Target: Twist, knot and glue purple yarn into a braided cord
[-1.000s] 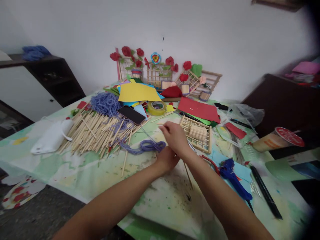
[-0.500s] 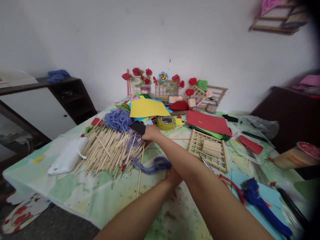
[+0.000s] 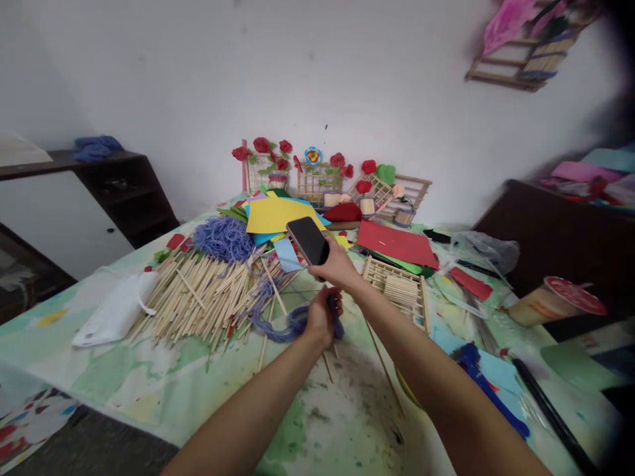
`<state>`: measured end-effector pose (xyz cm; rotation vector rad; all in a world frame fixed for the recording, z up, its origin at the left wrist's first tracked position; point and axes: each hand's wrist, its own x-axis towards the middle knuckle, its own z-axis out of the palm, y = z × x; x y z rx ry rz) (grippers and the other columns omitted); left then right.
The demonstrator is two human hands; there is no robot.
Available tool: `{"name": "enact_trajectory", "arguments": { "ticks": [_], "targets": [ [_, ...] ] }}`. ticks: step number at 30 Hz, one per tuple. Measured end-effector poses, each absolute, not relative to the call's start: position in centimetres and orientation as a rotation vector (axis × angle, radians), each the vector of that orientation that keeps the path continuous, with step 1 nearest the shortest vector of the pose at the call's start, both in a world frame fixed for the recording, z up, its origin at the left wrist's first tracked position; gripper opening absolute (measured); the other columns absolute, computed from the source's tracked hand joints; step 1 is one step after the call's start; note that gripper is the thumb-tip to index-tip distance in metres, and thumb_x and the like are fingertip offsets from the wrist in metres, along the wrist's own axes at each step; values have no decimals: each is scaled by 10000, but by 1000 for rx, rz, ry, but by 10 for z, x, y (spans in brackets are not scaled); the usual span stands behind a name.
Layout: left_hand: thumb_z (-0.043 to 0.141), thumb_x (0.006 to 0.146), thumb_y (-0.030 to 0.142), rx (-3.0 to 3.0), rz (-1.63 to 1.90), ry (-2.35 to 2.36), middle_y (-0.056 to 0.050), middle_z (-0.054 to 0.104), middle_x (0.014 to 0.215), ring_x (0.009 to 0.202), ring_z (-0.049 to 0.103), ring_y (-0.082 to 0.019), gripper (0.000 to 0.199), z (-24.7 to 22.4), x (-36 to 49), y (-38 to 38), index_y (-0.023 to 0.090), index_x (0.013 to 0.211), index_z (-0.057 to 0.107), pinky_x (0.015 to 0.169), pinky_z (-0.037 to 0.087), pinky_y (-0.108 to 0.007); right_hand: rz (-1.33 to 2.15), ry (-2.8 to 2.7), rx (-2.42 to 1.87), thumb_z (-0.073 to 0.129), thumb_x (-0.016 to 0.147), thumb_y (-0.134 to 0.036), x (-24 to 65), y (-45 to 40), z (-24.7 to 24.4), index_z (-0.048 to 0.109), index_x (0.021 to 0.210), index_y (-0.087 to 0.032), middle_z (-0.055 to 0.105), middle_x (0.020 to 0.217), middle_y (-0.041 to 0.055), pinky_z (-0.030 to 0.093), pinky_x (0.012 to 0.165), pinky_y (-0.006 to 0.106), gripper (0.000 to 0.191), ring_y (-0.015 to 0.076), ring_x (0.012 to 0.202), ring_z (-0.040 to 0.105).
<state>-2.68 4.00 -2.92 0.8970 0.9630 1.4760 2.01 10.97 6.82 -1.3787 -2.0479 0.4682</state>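
The right hand grips the phone above the worktop; the left hand closes around purple yarn. Held near one end, the phone could tip out if that grip loosens.

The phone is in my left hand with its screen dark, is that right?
Not quite: the head view shows the phone in your right hand, not your left. Its screen is indeed dark. Your left hand is at the looped yarn.
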Motion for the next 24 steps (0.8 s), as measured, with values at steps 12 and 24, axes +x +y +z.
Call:
{"name": "enact_trajectory", "arguments": {
  "ticks": [12, 24],
  "targets": [
    [521, 862, 391, 259, 1407, 635, -89, 741, 962, 976, 670, -234, 385, -2, -24, 31, 126, 1104, 661, 926, 503, -345, 646, -1757, -1454, 738, 495, -291, 69, 41, 7, 475, 1240, -199, 598, 1067, 101, 494, 795, 402, 795, 273, 961, 602],
    [397, 849, 620, 446, 1262, 527, -139, 713, 989, 1017, 637, -284, 603, 9, -50, 38, 123, 1073, 656, 919, 482, -446, 1171, -1209, -1160, 443, 848, -568, 65, 37, -2, 576, 1085, -174, 669, 1099, 117, 492, 880, 385, 479, 227, 1002, 633]
  ]
}}
